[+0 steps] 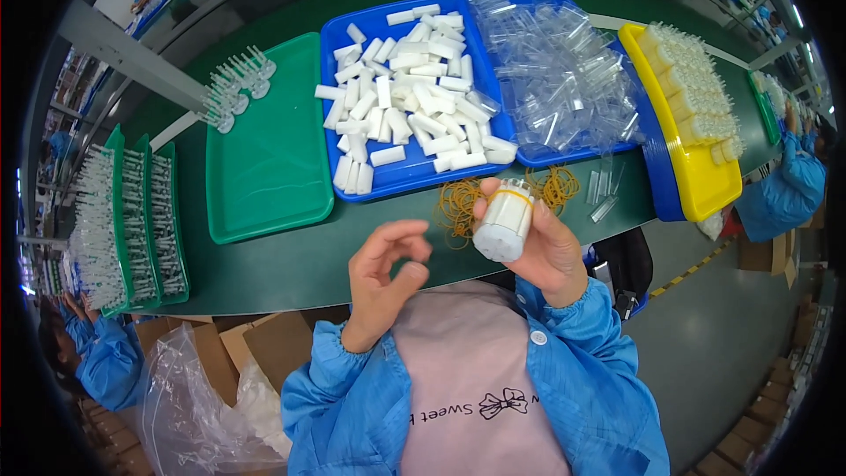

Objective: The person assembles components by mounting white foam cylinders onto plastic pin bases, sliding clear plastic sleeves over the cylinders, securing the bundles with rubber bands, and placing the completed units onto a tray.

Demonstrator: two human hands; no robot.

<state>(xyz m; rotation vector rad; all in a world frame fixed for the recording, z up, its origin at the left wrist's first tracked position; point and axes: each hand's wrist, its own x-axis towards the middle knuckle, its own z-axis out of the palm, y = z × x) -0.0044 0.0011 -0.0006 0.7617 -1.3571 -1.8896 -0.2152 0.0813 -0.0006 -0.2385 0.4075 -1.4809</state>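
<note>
My right hand [553, 256] grips a bundle of white tubes [506, 227], its fingers wrapped around the side. A yellow rubber band [515, 194] circles the bundle near its upper end. To the left of it, my left hand [385, 275] is apart from the bundle, with curled fingers spread from the thumb and nothing between them. Loose rubber bands [457, 210] lie on the green table just beyond the bundle. A second pile of rubber bands [555, 187] is partly behind my right fingers.
A blue tray [388, 192] holds many white tubes; the blue tray [564, 157] beside it holds clear plastic sleeves. At left are a green tray [273, 185] and racks of syringe-like parts [132, 211]. A yellow tray [705, 198] with white bundles stands right. Other people work on both sides.
</note>
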